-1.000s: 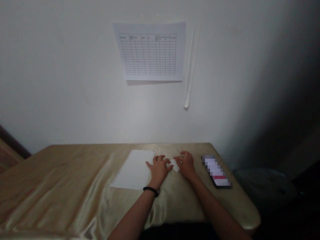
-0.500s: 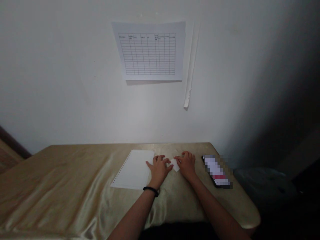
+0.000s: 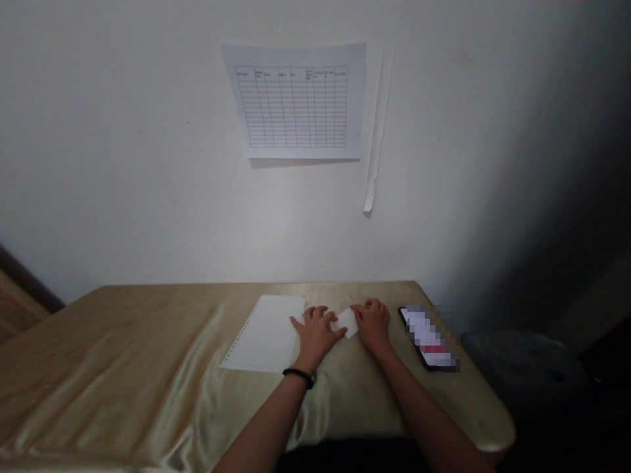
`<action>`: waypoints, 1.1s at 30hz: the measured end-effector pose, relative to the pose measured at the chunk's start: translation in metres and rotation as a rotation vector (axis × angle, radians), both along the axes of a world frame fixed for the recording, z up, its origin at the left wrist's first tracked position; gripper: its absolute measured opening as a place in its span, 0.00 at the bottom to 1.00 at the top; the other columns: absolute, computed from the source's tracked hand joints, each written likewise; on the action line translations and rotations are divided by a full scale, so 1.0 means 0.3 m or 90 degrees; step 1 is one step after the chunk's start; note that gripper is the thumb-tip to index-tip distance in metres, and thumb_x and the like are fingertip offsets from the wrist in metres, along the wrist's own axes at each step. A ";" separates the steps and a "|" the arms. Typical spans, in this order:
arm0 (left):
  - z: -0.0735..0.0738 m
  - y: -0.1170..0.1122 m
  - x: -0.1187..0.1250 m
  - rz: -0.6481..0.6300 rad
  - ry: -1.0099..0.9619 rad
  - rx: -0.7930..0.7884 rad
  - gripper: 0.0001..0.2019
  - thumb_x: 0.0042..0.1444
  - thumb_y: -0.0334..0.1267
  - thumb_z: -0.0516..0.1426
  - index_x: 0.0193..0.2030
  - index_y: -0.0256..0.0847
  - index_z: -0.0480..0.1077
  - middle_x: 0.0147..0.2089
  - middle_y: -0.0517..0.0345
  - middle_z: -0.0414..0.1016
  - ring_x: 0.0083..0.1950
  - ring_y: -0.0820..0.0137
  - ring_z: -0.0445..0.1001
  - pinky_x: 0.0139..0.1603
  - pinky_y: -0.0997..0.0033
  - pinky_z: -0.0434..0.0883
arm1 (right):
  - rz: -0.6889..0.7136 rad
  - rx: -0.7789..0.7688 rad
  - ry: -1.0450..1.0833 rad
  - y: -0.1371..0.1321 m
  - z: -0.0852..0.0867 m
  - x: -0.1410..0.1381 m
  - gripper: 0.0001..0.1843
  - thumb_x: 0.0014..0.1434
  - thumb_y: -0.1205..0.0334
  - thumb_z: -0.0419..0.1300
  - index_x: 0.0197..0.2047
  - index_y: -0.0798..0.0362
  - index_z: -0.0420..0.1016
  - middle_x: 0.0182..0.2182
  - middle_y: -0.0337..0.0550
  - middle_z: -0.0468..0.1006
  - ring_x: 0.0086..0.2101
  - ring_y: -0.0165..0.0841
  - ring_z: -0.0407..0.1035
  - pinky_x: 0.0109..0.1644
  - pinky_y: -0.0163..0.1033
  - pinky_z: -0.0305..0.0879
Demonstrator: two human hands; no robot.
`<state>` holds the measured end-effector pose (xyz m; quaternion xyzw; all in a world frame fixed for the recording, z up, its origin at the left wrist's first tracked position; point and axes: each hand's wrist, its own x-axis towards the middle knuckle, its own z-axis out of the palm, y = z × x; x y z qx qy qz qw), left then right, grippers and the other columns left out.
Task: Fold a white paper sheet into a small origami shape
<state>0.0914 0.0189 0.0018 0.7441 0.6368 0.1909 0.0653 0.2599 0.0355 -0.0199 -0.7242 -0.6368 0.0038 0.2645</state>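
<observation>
Hands: left hand (image 3: 315,332) lies flat, fingers spread; right hand (image 3: 373,323) curls loosely, fingertips on the small paper piece (image 3: 348,322) between them.
Sheet: perforated white sheet (image 3: 266,333) lies at 9 o'clock of the left hand, touching it.
Phone: phone (image 3: 428,337) at 3 o'clock, apart.
Surface: table (image 3: 123,368) with glossy tan cloth.
Room: gridded chart (image 3: 296,102) on pale wall at 12 o'clock.

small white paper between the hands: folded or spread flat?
Cannot tell for sure. The small white paper lies on the table, pressed between left hand and right hand; it is far smaller than the punched sheet; no crease visible.
</observation>
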 end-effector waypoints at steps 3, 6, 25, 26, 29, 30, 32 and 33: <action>-0.003 -0.005 0.003 -0.024 0.019 0.011 0.23 0.52 0.61 0.62 0.50 0.53 0.75 0.65 0.53 0.67 0.69 0.46 0.55 0.64 0.17 0.36 | 0.021 -0.009 -0.001 0.002 -0.005 0.010 0.13 0.66 0.56 0.58 0.50 0.36 0.81 0.51 0.47 0.69 0.53 0.43 0.58 0.58 0.48 0.50; -0.008 -0.010 0.005 -0.050 0.039 0.024 0.29 0.50 0.64 0.61 0.53 0.50 0.73 0.66 0.49 0.65 0.69 0.46 0.54 0.64 0.17 0.34 | 0.034 -0.018 -0.005 0.000 -0.009 0.020 0.13 0.66 0.56 0.58 0.50 0.35 0.81 0.52 0.47 0.69 0.54 0.43 0.58 0.59 0.49 0.49; -0.004 0.035 -0.023 -0.045 0.012 -0.004 0.16 0.63 0.53 0.54 0.54 0.62 0.75 0.69 0.61 0.65 0.72 0.47 0.52 0.65 0.18 0.37 | 0.133 0.002 0.104 0.016 -0.023 0.140 0.11 0.61 0.61 0.61 0.45 0.42 0.83 0.50 0.44 0.71 0.54 0.40 0.61 0.59 0.43 0.55; -0.007 0.036 -0.021 -0.051 0.012 0.005 0.15 0.62 0.52 0.56 0.54 0.60 0.75 0.69 0.60 0.65 0.71 0.47 0.53 0.65 0.18 0.36 | 0.133 0.005 0.108 0.021 -0.023 0.139 0.10 0.61 0.61 0.61 0.44 0.43 0.83 0.50 0.44 0.71 0.54 0.39 0.61 0.59 0.43 0.55; -0.015 0.040 -0.013 -0.062 0.015 0.032 0.14 0.61 0.49 0.58 0.53 0.58 0.75 0.68 0.60 0.66 0.71 0.48 0.54 0.65 0.17 0.37 | 0.139 0.007 0.102 0.032 -0.024 0.132 0.09 0.60 0.62 0.62 0.41 0.44 0.83 0.50 0.44 0.72 0.54 0.39 0.61 0.59 0.42 0.55; -0.016 0.040 -0.010 -0.065 0.016 0.038 0.14 0.61 0.48 0.58 0.53 0.58 0.75 0.69 0.60 0.66 0.71 0.49 0.54 0.65 0.17 0.37 | 0.141 0.008 0.096 0.034 -0.024 0.128 0.08 0.60 0.62 0.63 0.41 0.44 0.84 0.50 0.45 0.72 0.54 0.39 0.61 0.59 0.42 0.55; -0.012 0.040 -0.005 -0.073 0.020 0.040 0.14 0.61 0.46 0.59 0.53 0.58 0.75 0.69 0.60 0.65 0.71 0.49 0.54 0.65 0.18 0.38 | 0.140 0.007 0.078 0.038 -0.023 0.121 0.08 0.61 0.61 0.63 0.41 0.43 0.84 0.50 0.44 0.72 0.54 0.39 0.60 0.59 0.42 0.54; -0.009 0.040 -0.003 -0.080 0.023 0.036 0.14 0.61 0.45 0.59 0.53 0.59 0.75 0.69 0.61 0.65 0.70 0.50 0.54 0.66 0.19 0.38 | 0.136 0.006 0.069 0.039 -0.022 0.117 0.08 0.61 0.61 0.63 0.41 0.43 0.84 0.51 0.44 0.72 0.54 0.39 0.60 0.59 0.42 0.54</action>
